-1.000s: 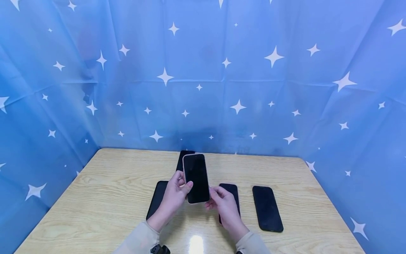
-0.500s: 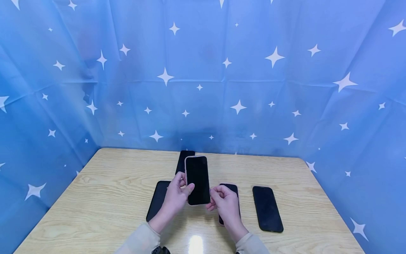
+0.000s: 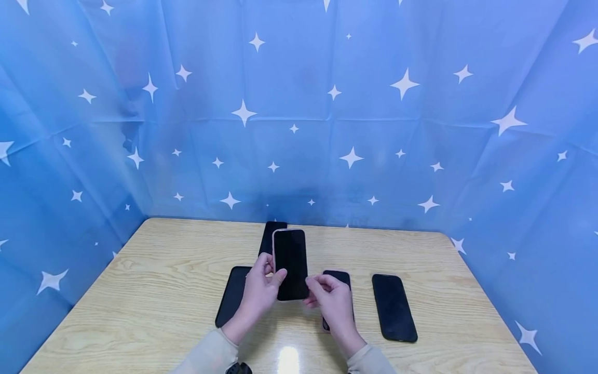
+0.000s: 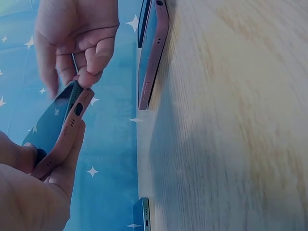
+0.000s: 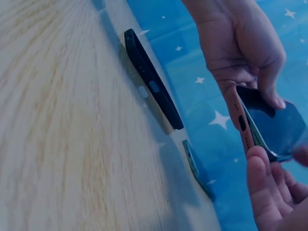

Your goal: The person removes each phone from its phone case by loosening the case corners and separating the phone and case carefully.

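A black-screened phone (image 3: 290, 262) is held up above the table, screen towards me. It sits in a pink phone case (image 4: 57, 151). At the bottom corner by my right hand, a narrow gap shows between phone and case in both wrist views. My left hand (image 3: 260, 293) grips phone and case from the left, thumb (image 5: 272, 94) over the screen and fingers behind. With my right hand (image 3: 335, 302) I pinch the case at that lower right corner; in the right wrist view its thumb is blurred.
Below my right hand lies a pink-edged phone (image 3: 345, 280), and farther right a black phone (image 3: 394, 307). A black tray-like phone case (image 3: 232, 295) lies left of my left hand. Another dark phone (image 3: 271, 238) is at the table's back edge, before a blue starry curtain (image 3: 299, 171).
The held phone has turned slightly more upright and shifted a little to the right. My right thumb has come over the phone's lower right edge. The things on the table stay put.
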Available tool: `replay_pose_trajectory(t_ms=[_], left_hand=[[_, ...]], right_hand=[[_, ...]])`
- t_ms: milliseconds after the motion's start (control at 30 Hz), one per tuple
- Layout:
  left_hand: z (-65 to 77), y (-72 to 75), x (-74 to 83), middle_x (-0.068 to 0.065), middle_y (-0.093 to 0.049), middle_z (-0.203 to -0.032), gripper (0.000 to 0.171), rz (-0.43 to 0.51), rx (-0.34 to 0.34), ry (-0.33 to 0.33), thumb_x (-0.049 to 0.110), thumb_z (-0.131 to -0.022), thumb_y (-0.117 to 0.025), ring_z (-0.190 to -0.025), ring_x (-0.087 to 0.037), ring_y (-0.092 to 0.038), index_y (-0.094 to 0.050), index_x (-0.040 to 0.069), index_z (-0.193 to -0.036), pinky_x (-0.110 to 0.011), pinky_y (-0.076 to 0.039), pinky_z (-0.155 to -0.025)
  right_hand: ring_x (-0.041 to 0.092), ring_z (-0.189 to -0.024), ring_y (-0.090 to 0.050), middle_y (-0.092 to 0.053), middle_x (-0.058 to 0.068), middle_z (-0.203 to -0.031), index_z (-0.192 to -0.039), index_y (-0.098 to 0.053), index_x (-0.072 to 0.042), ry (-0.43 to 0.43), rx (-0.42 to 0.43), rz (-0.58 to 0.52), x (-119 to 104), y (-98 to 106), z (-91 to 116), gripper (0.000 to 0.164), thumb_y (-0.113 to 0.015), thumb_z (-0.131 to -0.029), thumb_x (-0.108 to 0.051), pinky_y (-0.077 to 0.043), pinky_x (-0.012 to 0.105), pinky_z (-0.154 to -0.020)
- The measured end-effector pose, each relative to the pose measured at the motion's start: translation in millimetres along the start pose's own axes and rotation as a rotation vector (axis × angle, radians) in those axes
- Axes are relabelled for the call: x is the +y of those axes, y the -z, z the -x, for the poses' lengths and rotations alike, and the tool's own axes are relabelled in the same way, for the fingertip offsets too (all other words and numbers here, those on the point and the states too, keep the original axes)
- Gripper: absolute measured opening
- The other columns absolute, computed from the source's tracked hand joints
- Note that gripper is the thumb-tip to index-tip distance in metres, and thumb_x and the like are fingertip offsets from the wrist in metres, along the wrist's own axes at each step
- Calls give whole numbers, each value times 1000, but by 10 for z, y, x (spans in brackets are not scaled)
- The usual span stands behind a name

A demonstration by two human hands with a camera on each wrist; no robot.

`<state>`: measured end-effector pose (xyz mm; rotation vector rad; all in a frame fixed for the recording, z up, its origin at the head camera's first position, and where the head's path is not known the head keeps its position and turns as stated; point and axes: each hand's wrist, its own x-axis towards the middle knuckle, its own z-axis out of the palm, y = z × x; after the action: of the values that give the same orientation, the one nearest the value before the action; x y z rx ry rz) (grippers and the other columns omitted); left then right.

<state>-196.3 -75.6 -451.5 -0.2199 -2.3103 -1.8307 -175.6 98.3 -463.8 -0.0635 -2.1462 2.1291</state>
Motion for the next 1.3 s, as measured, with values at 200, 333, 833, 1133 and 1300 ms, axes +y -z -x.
replay_pose_trajectory(t_ms=[200,333,833,1133,1300], left_hand=[[-13,15,5,-10,-67,-80,24,26,-13,49,4,-96,-72,-62,-17,-64,-48,5,-97,-20,-40,-50],[-16,31,11,-11,-70,-83,25,48,-41,73,7,-96,-73,-66,-17,-66,-48,5,-98,-20,-44,-53],[-24,59,8,-7,-65,-79,17,57,-83,138,4,-99,-67,-65,-14,-61,-50,1,-100,-24,-50,-56],[-8,88,66,-9,-65,-81,11,126,-93,199,2,-102,-60,-68,-18,-66,-50,-3,-105,-36,-60,-58],[-17,101,69,-9,-66,-81,11,93,-83,192,2,-103,-60,-67,-17,-65,-51,-4,-105,-37,-60,-58]], right_hand=[[17,-58,-69,-66,8,-71,-92,-64,7,-28,-17,34,-43,-22,21,26,-86,-82,-4,-60,29,-57],[14,-56,-66,-64,7,-69,-92,-65,9,-24,-82,53,-56,13,11,22,-83,-84,-1,-59,26,-57],[14,-55,-69,-72,18,-72,-105,-70,14,-127,-239,10,-55,153,-78,24,-76,-93,-7,-60,28,-59],[14,-57,-67,-71,11,-70,-107,-70,15,-143,-262,-8,-95,194,-92,24,-73,-95,-6,-59,28,-60],[13,-56,-67,-70,13,-72,-105,-70,16,-139,-248,-9,-121,195,-98,22,-73,-94,-3,-58,27,-58]])
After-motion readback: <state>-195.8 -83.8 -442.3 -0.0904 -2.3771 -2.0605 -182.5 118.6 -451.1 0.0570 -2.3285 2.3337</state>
